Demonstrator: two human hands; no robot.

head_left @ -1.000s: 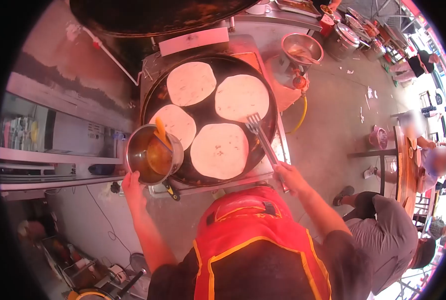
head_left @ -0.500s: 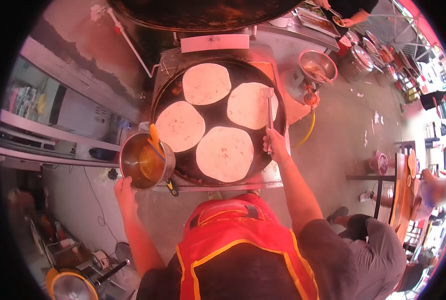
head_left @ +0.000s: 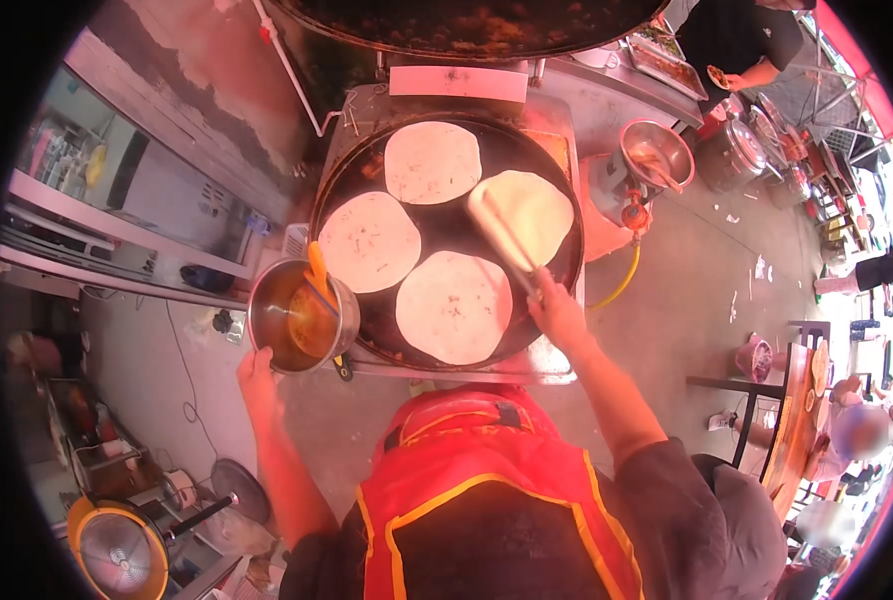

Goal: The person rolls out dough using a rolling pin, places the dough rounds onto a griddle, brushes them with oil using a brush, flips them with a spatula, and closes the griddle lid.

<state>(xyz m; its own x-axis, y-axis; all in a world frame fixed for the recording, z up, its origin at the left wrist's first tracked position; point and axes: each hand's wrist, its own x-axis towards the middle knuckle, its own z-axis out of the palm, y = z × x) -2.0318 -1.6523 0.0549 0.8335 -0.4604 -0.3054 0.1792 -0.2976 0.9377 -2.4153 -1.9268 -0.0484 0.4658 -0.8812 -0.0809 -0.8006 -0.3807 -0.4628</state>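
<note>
Several pale flatbreads lie on a round black griddle [head_left: 442, 222]: one at the back [head_left: 433, 163], one at the left [head_left: 370, 243], one at the front [head_left: 455, 307] and one at the right [head_left: 542, 222]. My right hand [head_left: 557, 308] is closed on the handle of a metal tool [head_left: 504, 233], blurred by motion, over the left side of the right flatbread. My left hand [head_left: 258, 370] grips the rim of a steel pot [head_left: 280, 318] at the griddle's left front. Inside the pot are orange-yellow liquid and an orange-handled brush [head_left: 318, 265].
The griddle's raised lid [head_left: 467, 25] hangs behind. To the right are a metal bowl [head_left: 657, 153] and a yellow hose [head_left: 623, 278]. A co-worker [head_left: 739, 42] stands at the back right, a wooden table [head_left: 793, 430] at the right. A glass-fronted cabinet [head_left: 137, 180] is at the left.
The camera view has shifted. My right hand has moved the tool from the right flatbread's right part to its left side, and that flatbread's surface now looks yellower. The pot remains in my left hand.
</note>
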